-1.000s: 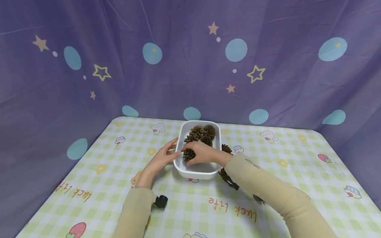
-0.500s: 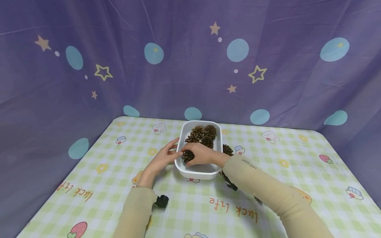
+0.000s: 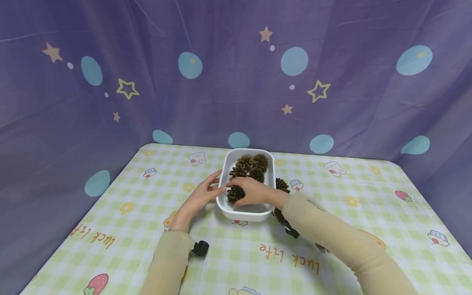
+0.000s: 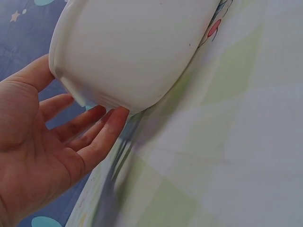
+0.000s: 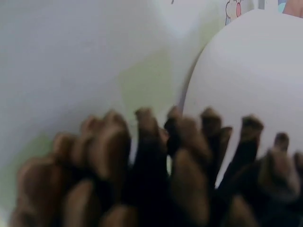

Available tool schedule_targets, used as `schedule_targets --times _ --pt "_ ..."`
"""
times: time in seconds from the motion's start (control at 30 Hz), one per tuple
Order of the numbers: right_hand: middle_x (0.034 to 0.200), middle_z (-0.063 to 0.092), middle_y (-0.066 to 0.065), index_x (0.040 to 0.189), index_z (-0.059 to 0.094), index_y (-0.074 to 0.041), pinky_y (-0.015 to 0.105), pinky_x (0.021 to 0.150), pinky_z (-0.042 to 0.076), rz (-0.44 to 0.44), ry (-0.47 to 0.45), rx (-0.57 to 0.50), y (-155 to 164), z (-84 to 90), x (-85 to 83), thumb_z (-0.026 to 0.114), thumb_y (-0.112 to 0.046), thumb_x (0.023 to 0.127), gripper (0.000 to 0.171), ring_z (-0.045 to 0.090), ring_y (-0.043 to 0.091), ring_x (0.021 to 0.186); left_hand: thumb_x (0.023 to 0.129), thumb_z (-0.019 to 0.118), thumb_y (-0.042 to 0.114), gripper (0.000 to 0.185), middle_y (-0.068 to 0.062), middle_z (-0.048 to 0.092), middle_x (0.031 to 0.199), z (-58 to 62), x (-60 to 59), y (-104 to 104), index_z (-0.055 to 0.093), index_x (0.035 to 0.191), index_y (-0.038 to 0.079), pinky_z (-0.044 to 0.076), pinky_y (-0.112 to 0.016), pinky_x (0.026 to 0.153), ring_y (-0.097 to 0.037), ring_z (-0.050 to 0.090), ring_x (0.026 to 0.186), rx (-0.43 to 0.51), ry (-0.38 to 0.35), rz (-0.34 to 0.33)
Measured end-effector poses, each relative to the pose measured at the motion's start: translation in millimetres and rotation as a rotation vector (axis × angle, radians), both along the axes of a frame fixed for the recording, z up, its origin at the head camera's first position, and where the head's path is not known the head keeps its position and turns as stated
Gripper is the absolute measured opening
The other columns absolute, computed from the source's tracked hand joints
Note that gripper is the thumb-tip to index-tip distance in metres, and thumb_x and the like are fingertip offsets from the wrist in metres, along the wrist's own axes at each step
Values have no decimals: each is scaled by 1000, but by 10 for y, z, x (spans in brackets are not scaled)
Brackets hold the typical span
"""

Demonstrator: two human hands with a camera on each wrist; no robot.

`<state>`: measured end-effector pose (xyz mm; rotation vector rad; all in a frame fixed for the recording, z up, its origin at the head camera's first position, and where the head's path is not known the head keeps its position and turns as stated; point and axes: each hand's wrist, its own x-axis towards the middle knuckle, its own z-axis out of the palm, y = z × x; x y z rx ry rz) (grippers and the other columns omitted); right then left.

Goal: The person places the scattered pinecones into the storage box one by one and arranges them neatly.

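A white rectangular tub (image 3: 246,216) stands on the table with several brown pine cones (image 3: 245,164) gathered in its far half. My right hand (image 3: 255,192) reaches in from the right and grips a pine cone (image 3: 234,196) in the near left part, thumb toward me and fingers on its far side. With thumb at the rim and fingers against the outer wall, my left hand (image 3: 200,198) holds the tub's left side. In the left wrist view the fingertips (image 4: 118,113) of that hand meet the tub's lower edge.
Right of the tub lie more pine cones (image 3: 282,185), partly hidden by the right sleeve (image 3: 332,229). One fills the near part of the right wrist view, blurred. A checked cloth (image 3: 129,246) covers the table; a purple curtain (image 3: 228,110) hangs behind.
My right hand has shifted slightly left and then back right with the gripped pine cone inside the tub. My left hand stays at the tub's left side.
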<state>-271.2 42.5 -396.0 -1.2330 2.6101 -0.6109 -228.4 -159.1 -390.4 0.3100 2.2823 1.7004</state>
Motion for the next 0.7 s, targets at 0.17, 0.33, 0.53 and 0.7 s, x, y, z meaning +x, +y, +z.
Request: schedule_targets --times 0.17,0.33,0.53,0.7 --pt "133 48 4 132 46 -10 33 103 38 -27 -21 -11 76 29 31 75 -28 75 66 45 20 122 91 55 18 66 -20 35 139 -8 -6 5 19 146 16 51 -36 87 -35 49 116 4 3 5" --pt "130 51 5 128 50 -9 34 101 40 -55 1 -36 111 54 22 75 -23 75 61 47 21 119 91 55 17 67 -21 34 140 -11 -5 -3 18 146 15 51 -37 87 -36 48 116 18 1 0" --pt "124 54 6 124 53 -9 35 95 45 -70 50 -36 81 51 6 74 -24 75 55 52 22 111 91 55 17 67 -21 34 140 -9 6 -10 18 147 15 50 -40 89 -36 49 116 20 -3 -4" --pt "122 55 4 124 54 -13 34 93 46 -120 84 -1 38 60 -17 75 -30 74 56 54 20 108 90 56 18 68 -19 35 140 4 11 -5 18 147 16 49 -41 90 -35 49 116 12 1 -6"
